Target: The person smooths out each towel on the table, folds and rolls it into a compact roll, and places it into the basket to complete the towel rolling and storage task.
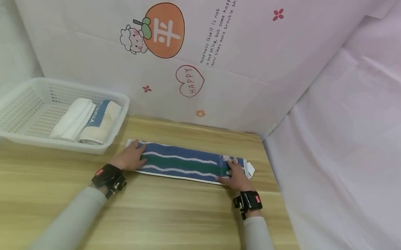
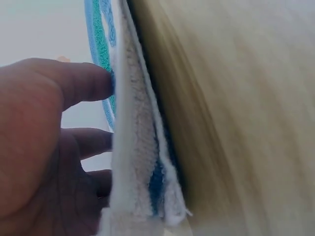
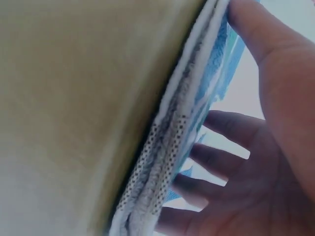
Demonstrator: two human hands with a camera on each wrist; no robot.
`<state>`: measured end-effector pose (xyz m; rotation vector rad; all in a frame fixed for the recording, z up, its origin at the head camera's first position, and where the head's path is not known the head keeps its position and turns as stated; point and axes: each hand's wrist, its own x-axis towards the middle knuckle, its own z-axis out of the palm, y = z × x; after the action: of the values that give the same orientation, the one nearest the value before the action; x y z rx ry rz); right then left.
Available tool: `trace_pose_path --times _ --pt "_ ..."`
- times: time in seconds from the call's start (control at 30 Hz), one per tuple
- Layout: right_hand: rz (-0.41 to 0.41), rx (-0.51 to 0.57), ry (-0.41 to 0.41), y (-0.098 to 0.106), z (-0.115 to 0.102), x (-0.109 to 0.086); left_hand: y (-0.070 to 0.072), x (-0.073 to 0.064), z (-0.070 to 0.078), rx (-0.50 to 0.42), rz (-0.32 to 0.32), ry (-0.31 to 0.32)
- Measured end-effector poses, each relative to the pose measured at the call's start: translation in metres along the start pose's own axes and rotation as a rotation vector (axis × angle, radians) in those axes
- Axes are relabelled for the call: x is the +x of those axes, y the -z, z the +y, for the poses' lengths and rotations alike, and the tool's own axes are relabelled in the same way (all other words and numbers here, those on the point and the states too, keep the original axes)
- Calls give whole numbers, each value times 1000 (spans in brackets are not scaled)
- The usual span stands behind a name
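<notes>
A blue and green striped towel, folded into a long strip, lies flat on the wooden table. My left hand rests on its left end with fingers spread over the top. On the right end my right hand presses down, fingers also apart. A white tag sticks out past that end. In the left wrist view the folded layers of the towel show edge-on, fingertips touching the upper face. The right wrist view shows the towel's stacked edges with the right hand's fingertips against its top.
A white plastic basket stands at the back left, holding a rolled white towel and a beige and blue one. Printed cloth hangs behind the table; white cloth hangs along the right edge.
</notes>
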<state>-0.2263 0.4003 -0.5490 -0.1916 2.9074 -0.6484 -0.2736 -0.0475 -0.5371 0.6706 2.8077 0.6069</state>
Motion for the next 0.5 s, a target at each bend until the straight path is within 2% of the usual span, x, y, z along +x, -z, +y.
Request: trace_pose_path --times 0.07,0.37,0.43,0.5 --pt "9 -5 7 6 6 6 0 1 3 -17 0 6" --pt "115 8 22 34 31 14 6 2 21 51 1 -60" --pt "165 20 15 40 41 14 5 3 23 52 8 -64" --pt "256 37 -50 47 52 12 5 3 24 52 21 -69"
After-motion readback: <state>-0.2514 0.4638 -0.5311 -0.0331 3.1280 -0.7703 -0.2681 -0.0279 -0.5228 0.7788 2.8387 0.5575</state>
